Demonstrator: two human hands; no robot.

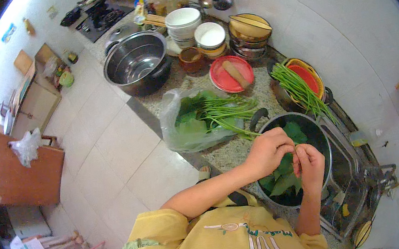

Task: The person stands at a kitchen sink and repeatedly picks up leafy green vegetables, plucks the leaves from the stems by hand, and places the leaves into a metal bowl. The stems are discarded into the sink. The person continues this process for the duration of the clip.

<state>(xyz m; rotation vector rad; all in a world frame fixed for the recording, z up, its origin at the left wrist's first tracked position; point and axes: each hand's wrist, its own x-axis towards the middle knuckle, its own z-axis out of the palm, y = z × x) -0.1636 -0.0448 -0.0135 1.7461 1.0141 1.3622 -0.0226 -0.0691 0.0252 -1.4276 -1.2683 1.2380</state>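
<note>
Above a dark pot on the right of the counter, my two hands meet with pinched fingertips. My left hand is closed on a thin green stem, whose end sticks out to the left. Close against it, my right hand pinches the same stem's leafy end, as far as it shows; the fingers hide most of it. Loose green leaves lie in the pot. Left of it, a clear plastic bag holds more leafy greens with long stems. A bunch of bare green stems rests across a pot with colanders.
A big black pot, stacked white bowls and a red lid bearing a wooden stick stand farther back. The sink with its faucet lies to the right. Tiled floor stretches left.
</note>
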